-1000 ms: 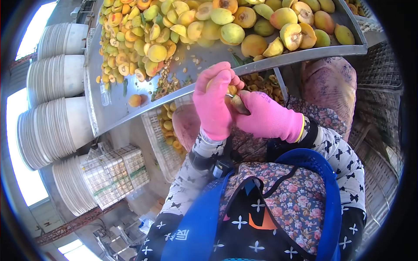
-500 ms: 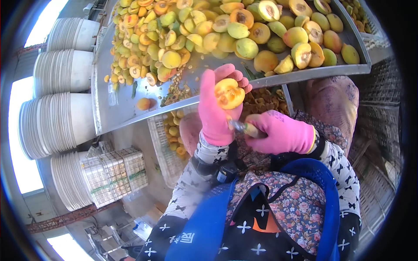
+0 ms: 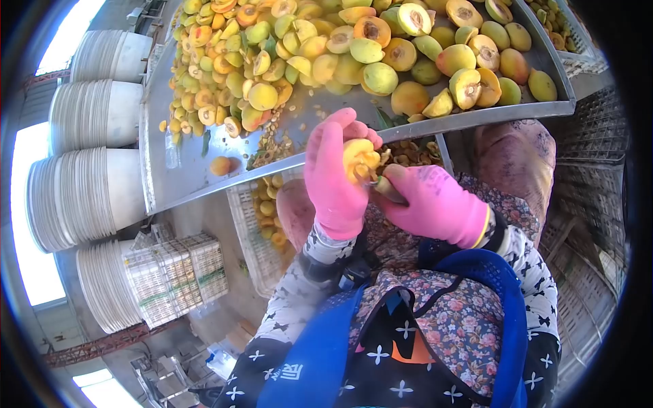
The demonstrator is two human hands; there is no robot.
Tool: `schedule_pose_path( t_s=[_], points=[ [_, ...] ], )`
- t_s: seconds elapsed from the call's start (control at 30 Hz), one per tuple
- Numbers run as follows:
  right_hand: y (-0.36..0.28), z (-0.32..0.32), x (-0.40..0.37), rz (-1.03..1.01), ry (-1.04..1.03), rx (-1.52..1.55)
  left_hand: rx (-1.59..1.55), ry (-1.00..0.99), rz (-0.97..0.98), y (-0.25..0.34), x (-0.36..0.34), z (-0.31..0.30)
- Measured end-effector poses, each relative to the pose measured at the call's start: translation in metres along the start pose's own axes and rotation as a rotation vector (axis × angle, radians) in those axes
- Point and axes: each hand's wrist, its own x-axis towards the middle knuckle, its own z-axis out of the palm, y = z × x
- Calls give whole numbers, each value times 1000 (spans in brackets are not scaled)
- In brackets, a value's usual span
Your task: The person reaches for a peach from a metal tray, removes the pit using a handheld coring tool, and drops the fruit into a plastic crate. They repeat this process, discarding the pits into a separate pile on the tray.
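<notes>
Moved since earlier frame: R hand (image 3: 439, 205) w/ tool (image 3: 389, 190), brought up; tip, then below fruit half (image 3: 359, 158), now at its cut face, so prob. working the flesh. Also differs: face, smooth then, looks ragged now. Metal surface (image 3: 158, 171), bearing heaped fruit (image 3: 262, 96); white crate (image 3: 261, 262), below surface edge, holding more fruit (image 3: 266, 207). L hand (image 3: 333, 183): fingers curled abt. fruit half, held in palm near surface edge. R hand: fingers clenched on tool handle. Tool tip: small, partly hid., exact contact unclear.
</notes>
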Motion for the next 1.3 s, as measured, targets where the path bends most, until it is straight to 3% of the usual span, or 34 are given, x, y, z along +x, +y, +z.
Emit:
schedule_pose_path(
  t_s=[0.07,0.17,0.23,0.43,0.47,0.57,0.63,0.83,0.87,0.97,1.07,1.17,1.3],
  points=[
    [0,2,3,-27,109,2,-232,52,-172,1,-3,4],
    [-1,12,1,40,174,-90,-369,40,-229,3,-1,8],
    [-7,15,1,163,167,-162,-282,16,-182,0,-1,11],
    [-5,20,-1,171,141,-211,-176,56,-156,0,-6,16],
    [-6,19,-1,166,118,-129,-192,62,-154,-2,-8,17],
    [-11,12,1,149,51,89,-632,161,-498,15,-1,14],
    [-12,8,0,139,9,199,-611,102,-494,12,-2,10],
    [-20,-35,2,321,-473,700,-868,87,-571,21,3,11],
    [-12,-29,-1,79,-326,466,-869,114,-558,21,3,11],
    [-6,2,-5,30,220,47,-684,115,-407,14,3,7],
    [-10,13,-2,93,213,-83,-507,88,-326,16,-4,11],
    [-12,20,-5,134,188,-267,-140,-13,-84,8,-7,8],
    [-19,7,-7,111,123,-317,-167,-58,-166,18,-6,0]
  ],
)
